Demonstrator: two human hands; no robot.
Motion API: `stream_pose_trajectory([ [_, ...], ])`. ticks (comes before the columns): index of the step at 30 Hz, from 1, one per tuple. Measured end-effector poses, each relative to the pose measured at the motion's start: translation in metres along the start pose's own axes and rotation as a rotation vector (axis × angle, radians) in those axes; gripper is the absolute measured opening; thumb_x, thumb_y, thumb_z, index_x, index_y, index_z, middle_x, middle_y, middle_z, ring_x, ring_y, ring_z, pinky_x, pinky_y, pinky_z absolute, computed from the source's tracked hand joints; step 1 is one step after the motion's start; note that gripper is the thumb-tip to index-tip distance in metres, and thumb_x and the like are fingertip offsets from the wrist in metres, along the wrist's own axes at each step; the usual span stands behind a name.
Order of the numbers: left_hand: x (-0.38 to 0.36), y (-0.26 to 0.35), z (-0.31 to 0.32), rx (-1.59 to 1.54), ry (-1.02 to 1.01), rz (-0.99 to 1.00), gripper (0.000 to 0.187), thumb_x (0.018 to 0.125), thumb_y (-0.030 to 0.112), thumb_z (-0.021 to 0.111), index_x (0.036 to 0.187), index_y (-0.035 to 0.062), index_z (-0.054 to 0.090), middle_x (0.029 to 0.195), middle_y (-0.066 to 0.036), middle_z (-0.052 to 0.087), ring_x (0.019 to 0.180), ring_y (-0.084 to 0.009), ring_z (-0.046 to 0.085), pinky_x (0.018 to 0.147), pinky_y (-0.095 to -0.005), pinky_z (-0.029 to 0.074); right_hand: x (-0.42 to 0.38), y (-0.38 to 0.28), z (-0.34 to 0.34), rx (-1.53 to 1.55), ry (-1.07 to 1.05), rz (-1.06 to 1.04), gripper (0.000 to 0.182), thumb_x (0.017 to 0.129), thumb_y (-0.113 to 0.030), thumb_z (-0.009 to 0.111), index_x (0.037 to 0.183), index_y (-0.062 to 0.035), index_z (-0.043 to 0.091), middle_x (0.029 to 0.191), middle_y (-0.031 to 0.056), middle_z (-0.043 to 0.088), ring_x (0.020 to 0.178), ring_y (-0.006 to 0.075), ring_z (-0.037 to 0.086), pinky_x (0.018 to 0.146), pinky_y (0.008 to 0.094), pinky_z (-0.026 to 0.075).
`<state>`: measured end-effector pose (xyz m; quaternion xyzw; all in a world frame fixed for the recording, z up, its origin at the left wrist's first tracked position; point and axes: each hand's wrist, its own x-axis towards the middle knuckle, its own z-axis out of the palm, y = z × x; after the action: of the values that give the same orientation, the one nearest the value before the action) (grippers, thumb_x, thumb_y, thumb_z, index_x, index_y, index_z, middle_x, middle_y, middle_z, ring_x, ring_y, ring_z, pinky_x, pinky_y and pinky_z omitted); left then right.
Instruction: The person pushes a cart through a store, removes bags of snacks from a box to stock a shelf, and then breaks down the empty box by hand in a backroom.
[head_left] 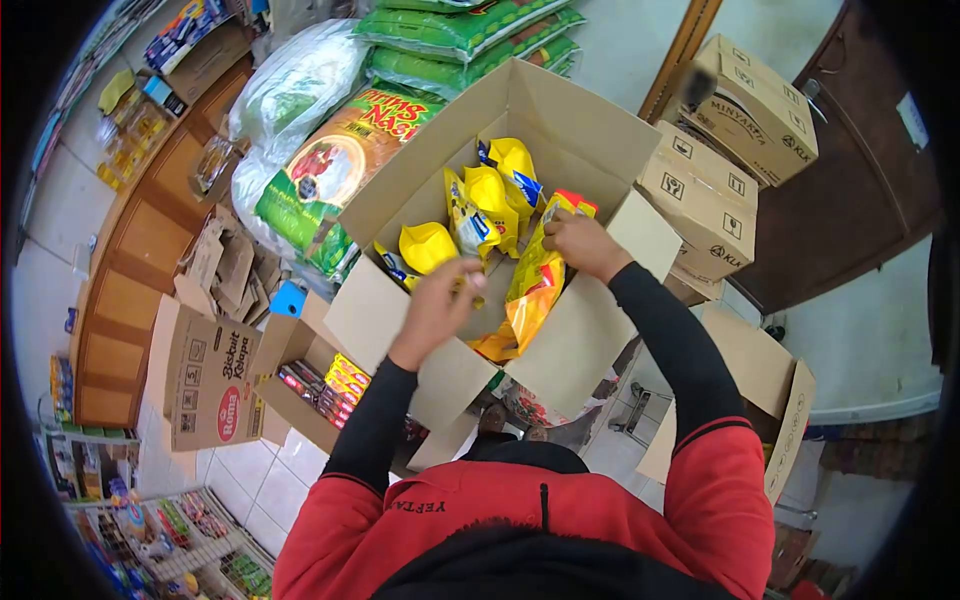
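A large open cardboard box (420, 170) stands in front of me with yellow packs inside. My right hand (588, 246) is closed on the upper end of a long yellow-orange plastic packet (535, 283), which leans along the box's right side. My left hand (437, 308) hovers above the box's near left side, fingers loosely bent and apart, with nothing visible in them. Just beyond it is a yellow pouch (427, 246). Farther back, several yellow-and-blue pouches (490, 197) stand together. The lower parts of the pouches are partly hidden.
Green rice sacks (465, 35) are stacked behind the box, with a large printed sack (345, 160) at its left. Sealed cartons (700, 190) stand at the right. Below left are a biscuit carton (212, 380) and an open box of small packs (335, 385).
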<state>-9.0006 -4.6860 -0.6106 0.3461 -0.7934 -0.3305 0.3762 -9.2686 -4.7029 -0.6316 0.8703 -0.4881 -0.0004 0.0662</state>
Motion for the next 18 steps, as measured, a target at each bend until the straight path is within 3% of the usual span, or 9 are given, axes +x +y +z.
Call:
stream_pose_trajectory([
  [4, 0.071, -0.02, -0.027, 0.206, 0.087, 0.227, 0.018, 0.082, 0.014, 0.059, 0.093, -0.0001, 0.058, 0.088, -0.016, 0.061, 0.082, -0.032, 0.06, 0.073, -0.037, 0.047, -0.021, 0.035, -0.046, 0.125, 0.353, -0.063, 0.012, 0.069, -0.007, 0.056, 0.078, -0.0099, 0.064, 0.088, 0.0024, 0.06, 0.096, 0.0211, 0.051, 0.081, 0.0381, 0.043],
  [7, 0.132, -0.045, -0.02, 0.337, 0.121, 0.37, 0.016, 0.079, 0.013, 0.059, 0.09, 0.0012, 0.058, 0.087, -0.016, 0.061, 0.081, -0.0328, 0.059, 0.072, -0.0381, 0.047, -0.041, 0.05, -0.111, 0.093, 0.542, 0.164, 0.013, 0.071, -0.005, 0.056, 0.081, -0.0094, 0.063, 0.087, 0.0062, 0.061, 0.089, 0.0237, 0.055, 0.086, 0.0475, 0.039],
  [8, 0.154, -0.066, -0.01, 0.324, 0.093, 0.495, 0.014, 0.078, 0.011, 0.058, 0.089, 0.002, 0.059, 0.088, -0.015, 0.061, 0.082, -0.0332, 0.059, 0.072, -0.0392, 0.047, -0.046, 0.055, -0.126, 0.114, 0.564, 0.252, 0.016, 0.071, -0.004, 0.055, 0.084, -0.009, 0.063, 0.086, 0.0081, 0.062, 0.088, 0.0253, 0.057, 0.086, 0.0516, 0.037],
  [9, 0.173, -0.079, -0.004, 0.31, 0.064, 0.622, 0.013, 0.077, 0.009, 0.056, 0.088, 0.0027, 0.059, 0.088, -0.015, 0.061, 0.083, -0.0336, 0.059, 0.072, -0.0402, 0.047, -0.049, 0.065, -0.133, 0.109, 0.65, 0.309, 0.018, 0.071, -0.003, 0.054, 0.087, -0.008, 0.062, 0.086, 0.0105, 0.061, 0.087, 0.0283, 0.057, 0.084, 0.0501, 0.039],
  [11, 0.203, -0.079, 0.012, 0.459, -0.042, 0.57, 0.013, 0.076, 0.008, 0.054, 0.087, 0.0035, 0.061, 0.088, -0.015, 0.061, 0.082, -0.0333, 0.059, 0.072, -0.0404, 0.047, -0.052, 0.073, -0.153, 0.244, 0.734, 0.434, 0.026, 0.072, 0.0, 0.049, 0.095, -0.0062, 0.059, 0.089, 0.0154, 0.06, 0.087, 0.0352, 0.056, 0.075, 0.0447, 0.045],
  [14, 0.248, -0.085, 0.036, 0.72, -0.212, 0.478, 0.016, 0.076, 0.006, 0.051, 0.086, 0.0048, 0.063, 0.087, -0.015, 0.062, 0.081, -0.0325, 0.061, 0.072, -0.0408, 0.049, -0.038, 0.073, -0.168, 0.104, 0.805, 0.531, 0.027, 0.073, -0.002, 0.049, 0.098, -0.0058, 0.058, 0.091, 0.0168, 0.06, 0.086, 0.0362, 0.057, 0.073, 0.0401, 0.046],
  [16, 0.265, -0.091, 0.053, 0.827, -0.285, 0.442, 0.017, 0.076, 0.006, 0.05, 0.085, 0.0053, 0.065, 0.086, -0.015, 0.063, 0.081, -0.0318, 0.061, 0.071, -0.0409, 0.05, -0.024, 0.08, -0.155, 0.01, 0.845, 0.526, 0.024, 0.073, -0.003, 0.05, 0.097, -0.0048, 0.056, 0.09, 0.0167, 0.059, 0.084, 0.036, 0.057, 0.072, 0.0426, 0.046],
  [18, 0.274, -0.085, 0.062, 0.949, -0.455, 0.279, 0.015, 0.074, 0.007, 0.051, 0.08, 0.0007, 0.063, 0.084, -0.016, 0.063, 0.083, -0.032, 0.061, 0.073, -0.0387, 0.049, -0.008, 0.076, -0.145, -0.033, 0.773, 0.637, 0.018, 0.073, -0.005, 0.051, 0.091, -0.0041, 0.054, 0.086, 0.016, 0.059, 0.081, 0.0359, 0.057, 0.069, 0.0436, 0.047],
])
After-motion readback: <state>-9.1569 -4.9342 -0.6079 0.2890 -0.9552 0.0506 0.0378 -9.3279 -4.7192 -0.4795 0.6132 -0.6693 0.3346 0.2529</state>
